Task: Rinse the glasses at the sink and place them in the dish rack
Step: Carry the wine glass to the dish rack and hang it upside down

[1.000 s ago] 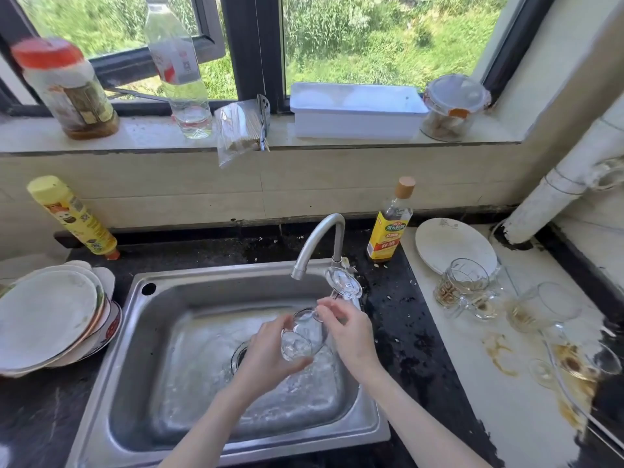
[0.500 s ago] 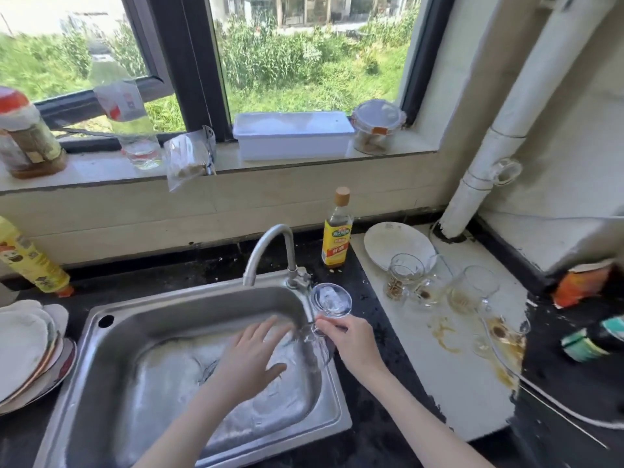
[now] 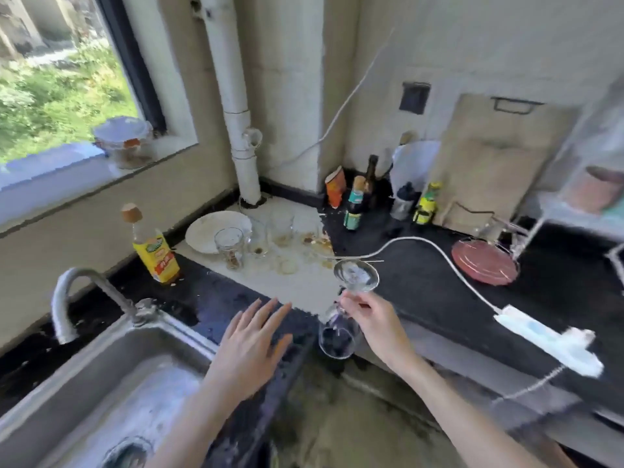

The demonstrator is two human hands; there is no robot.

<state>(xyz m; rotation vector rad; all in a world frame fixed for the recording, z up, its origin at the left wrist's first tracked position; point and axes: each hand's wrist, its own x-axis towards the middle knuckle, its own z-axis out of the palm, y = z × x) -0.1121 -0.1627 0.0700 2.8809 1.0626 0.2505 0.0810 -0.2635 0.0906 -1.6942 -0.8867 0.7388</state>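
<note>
My right hand (image 3: 374,319) pinches the stem of a clear wine glass (image 3: 337,339), which hangs upside down past the counter's front edge, foot uppermost. My left hand (image 3: 251,342) hovers flat with spread fingers over the black counter just right of the steel sink (image 3: 111,383), holding nothing. Several dirty glasses (image 3: 231,246) stand on the stained white patch of counter beside a white plate (image 3: 209,231). At the far right stands a wire dish rack (image 3: 506,231) with a red plate (image 3: 484,261) in front of it.
The curved tap (image 3: 71,295) arches over the sink's back left. A yellow oil bottle (image 3: 153,251) stands behind it. Several sauce bottles (image 3: 354,204) crowd the corner. A white cable and power strip (image 3: 547,339) cross the black counter. A cutting board (image 3: 499,157) leans on the wall.
The view has swung right from the sink toward the counter. My right hand carried the wine glass out of the sink to the right, and my left hand lifted out of the basin.
</note>
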